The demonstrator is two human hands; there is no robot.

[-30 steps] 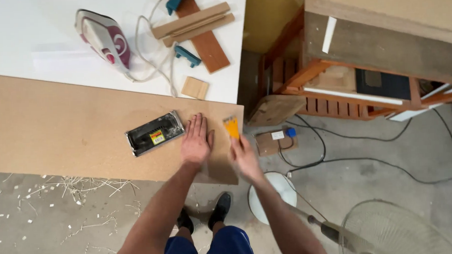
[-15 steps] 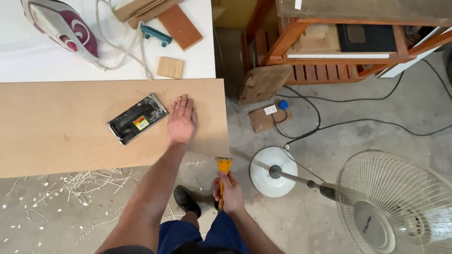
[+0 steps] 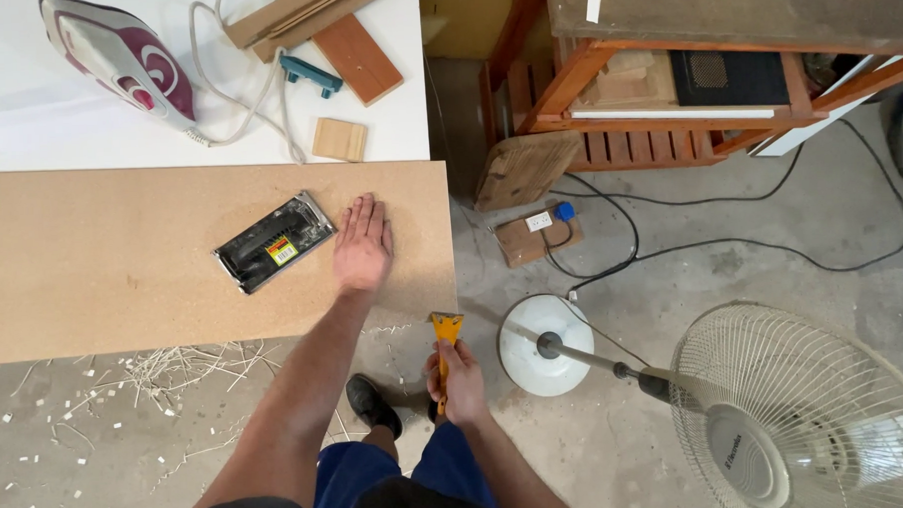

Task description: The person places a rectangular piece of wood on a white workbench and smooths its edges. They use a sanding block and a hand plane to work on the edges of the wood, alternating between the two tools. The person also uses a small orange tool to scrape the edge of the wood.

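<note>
Pressing down flat with the left hand point(image 3: 362, 249), fingers spread, on the brown board point(image 3: 122, 261), just beside the black sanding block point(image 3: 274, 240). Gripping the yellow scraper point(image 3: 444, 336) in the right hand point(image 3: 460, 384), fist closed around the handle, blade off the board's near corner. Looks like edge trimming in hand; next stroke needing the blade laid against the board's edge. Board matte and grainy, shavings point(image 3: 165, 369) thin and curly.

Yellow scraper point(image 3: 445, 330) upright in fist, below brown board point(image 3: 122, 266) edge.
</note>
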